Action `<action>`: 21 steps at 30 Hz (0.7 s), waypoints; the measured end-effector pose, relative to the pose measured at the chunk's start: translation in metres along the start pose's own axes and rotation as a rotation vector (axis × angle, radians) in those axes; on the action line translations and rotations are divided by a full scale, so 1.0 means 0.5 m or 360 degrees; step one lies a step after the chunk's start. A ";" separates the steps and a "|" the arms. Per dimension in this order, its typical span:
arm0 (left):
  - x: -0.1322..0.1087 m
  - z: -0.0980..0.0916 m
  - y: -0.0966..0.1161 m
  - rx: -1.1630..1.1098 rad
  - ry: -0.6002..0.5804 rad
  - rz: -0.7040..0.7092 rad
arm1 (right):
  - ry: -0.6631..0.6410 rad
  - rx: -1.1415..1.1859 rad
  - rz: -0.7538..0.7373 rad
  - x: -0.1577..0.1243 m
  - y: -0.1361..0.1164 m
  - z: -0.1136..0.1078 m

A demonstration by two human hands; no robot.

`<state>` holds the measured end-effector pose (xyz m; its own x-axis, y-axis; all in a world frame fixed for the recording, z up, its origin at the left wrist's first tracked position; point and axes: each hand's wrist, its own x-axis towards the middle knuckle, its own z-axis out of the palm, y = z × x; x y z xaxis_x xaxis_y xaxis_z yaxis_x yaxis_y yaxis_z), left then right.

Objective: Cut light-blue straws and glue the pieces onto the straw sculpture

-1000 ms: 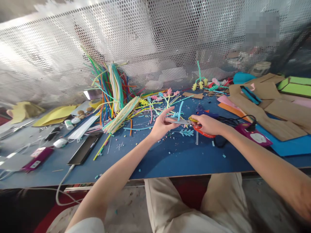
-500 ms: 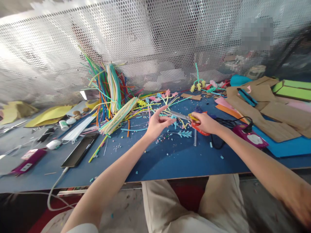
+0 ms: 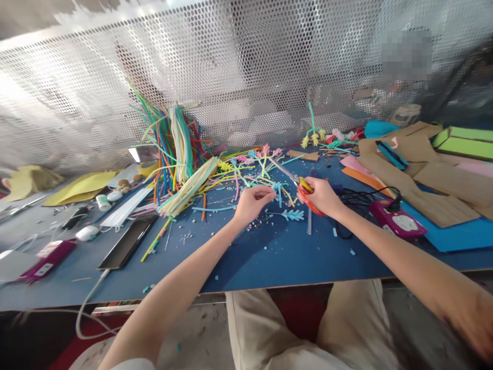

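Observation:
My left hand [image 3: 253,203] is closed in a pinch over the middle of the table. At its fingertips is a light-blue pipe cleaner piece [image 3: 278,191] with short fuzzy branches. My right hand [image 3: 322,196] grips scissors [image 3: 304,189] with red and yellow handles. Their blades point up and to the left, apart from the blue piece. Below the hands lies another light-blue leaf-shaped pipe cleaner piece [image 3: 293,215] on a thin wire. Behind my fingers are pink flower-like pieces [image 3: 265,150] and loose pipe cleaners. Small clippings are scattered around.
A bundle of colourful pipe cleaners [image 3: 181,144] stands at the back left, near a phone [image 3: 129,241] on a white cable. Brown cardboard [image 3: 400,174] and a purple power strip [image 3: 396,218] lie to the right. A perforated metal screen [image 3: 215,67] backs the table.
My left index finger, stretched out before, has curled in to the thumb. The scissors have swung from nearly level to pointing more upward, and their blades have moved away from my left fingers.

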<state>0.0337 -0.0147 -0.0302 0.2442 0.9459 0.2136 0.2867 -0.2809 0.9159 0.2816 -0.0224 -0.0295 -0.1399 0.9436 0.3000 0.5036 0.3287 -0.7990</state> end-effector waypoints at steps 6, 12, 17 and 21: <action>-0.009 0.007 0.011 0.0610 -0.0273 0.0323 | 0.0054 -0.0104 -0.0139 -0.006 -0.009 0.014; -0.003 0.020 -0.004 0.0541 -0.0242 0.0259 | 0.0075 -0.0147 -0.0158 -0.005 -0.012 0.008; 0.002 0.018 0.000 0.0647 -0.0279 0.0312 | 0.0035 -0.0232 -0.0137 -0.006 -0.015 0.010; -0.004 0.021 0.011 0.0757 -0.0295 0.0311 | 0.0019 -0.0312 -0.0124 -0.006 -0.018 0.010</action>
<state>0.0445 -0.0197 -0.0289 0.4819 0.8362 0.2618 0.5966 -0.5319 0.6009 0.2733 -0.0280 -0.0258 -0.1758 0.9146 0.3641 0.6481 0.3859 -0.6566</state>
